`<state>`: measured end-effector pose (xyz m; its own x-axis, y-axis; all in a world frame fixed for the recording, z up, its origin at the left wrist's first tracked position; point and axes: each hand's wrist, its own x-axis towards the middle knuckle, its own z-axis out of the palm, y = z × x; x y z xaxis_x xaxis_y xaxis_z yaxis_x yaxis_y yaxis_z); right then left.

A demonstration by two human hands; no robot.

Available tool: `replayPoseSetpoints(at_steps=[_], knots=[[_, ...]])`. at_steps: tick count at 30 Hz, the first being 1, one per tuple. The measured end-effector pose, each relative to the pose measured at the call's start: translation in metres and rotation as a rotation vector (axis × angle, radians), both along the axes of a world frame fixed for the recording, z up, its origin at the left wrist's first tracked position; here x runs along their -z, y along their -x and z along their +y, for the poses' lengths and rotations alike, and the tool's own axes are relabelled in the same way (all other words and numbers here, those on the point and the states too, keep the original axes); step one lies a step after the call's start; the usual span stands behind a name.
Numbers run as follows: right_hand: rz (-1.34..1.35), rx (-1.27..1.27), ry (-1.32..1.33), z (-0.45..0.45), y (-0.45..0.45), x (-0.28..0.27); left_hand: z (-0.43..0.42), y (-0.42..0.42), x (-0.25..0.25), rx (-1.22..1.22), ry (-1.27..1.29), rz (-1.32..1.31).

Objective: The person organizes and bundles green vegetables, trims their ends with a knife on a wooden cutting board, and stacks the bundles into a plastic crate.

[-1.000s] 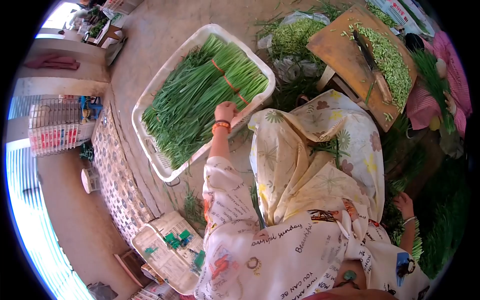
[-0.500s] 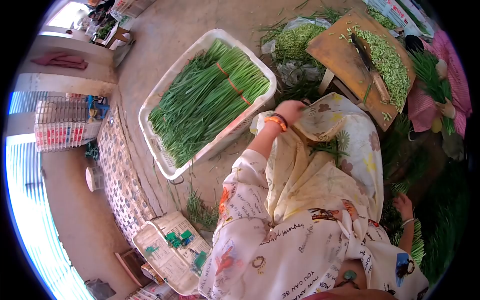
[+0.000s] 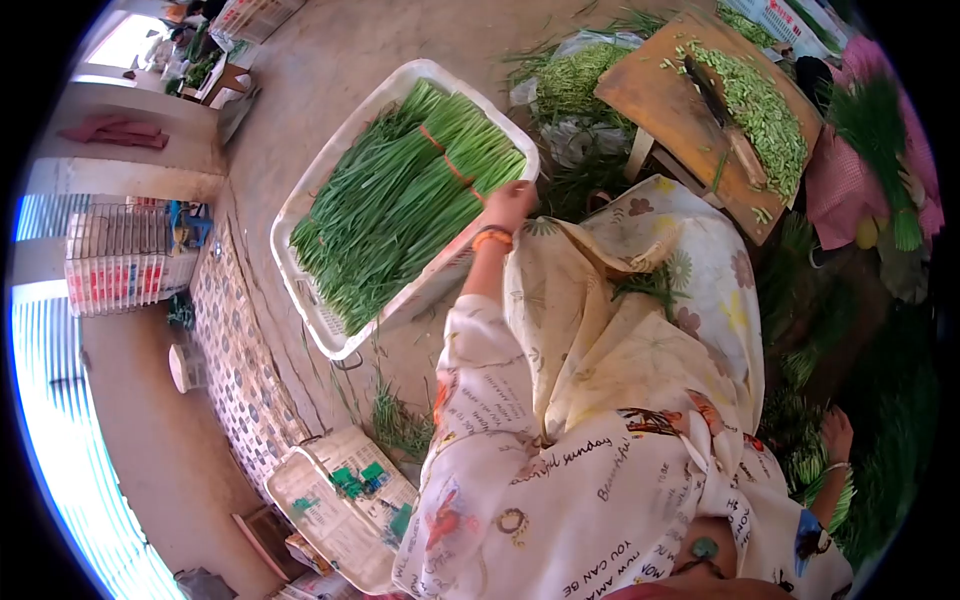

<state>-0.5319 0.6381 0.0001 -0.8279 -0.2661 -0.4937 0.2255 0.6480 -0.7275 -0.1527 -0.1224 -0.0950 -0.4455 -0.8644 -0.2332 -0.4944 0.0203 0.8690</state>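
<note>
My left hand [image 3: 508,206], with an orange bracelet at the wrist, is closed over the near right rim of a white plastic crate [image 3: 350,140]. Inside the crate lie long chive-like greens [image 3: 400,200], tied with a red band. At the right, my right hand [image 3: 836,436] is beside loose greens [image 3: 800,440], its fingers apart and seemingly holding nothing. A bangle circles that wrist. Across my lap spreads a flowered apron [image 3: 600,340] with a few green scraps [image 3: 655,287] on it.
A wooden board [image 3: 650,85] at the upper right carries chopped green pieces [image 3: 765,110] and a knife [image 3: 725,120]. Behind it is a bag of cut greens [image 3: 580,85]. Another person in pink [image 3: 835,200] holds a green bunch [image 3: 875,130]. A whitish basket [image 3: 340,490] stands lower left.
My left hand has moved left from the apron's edge to the crate's rim. My right hand has shifted slightly right and down. The other person's green bunch has been raised and tilted.
</note>
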Motion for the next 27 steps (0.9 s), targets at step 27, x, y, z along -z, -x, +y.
replayPoseSetpoints(at_steps=[27], knots=[[-0.184, -0.404, -0.46, -0.274, -0.047, -0.056, -0.087, -0.302, 0.053, -0.955, 0.204, -0.453]])
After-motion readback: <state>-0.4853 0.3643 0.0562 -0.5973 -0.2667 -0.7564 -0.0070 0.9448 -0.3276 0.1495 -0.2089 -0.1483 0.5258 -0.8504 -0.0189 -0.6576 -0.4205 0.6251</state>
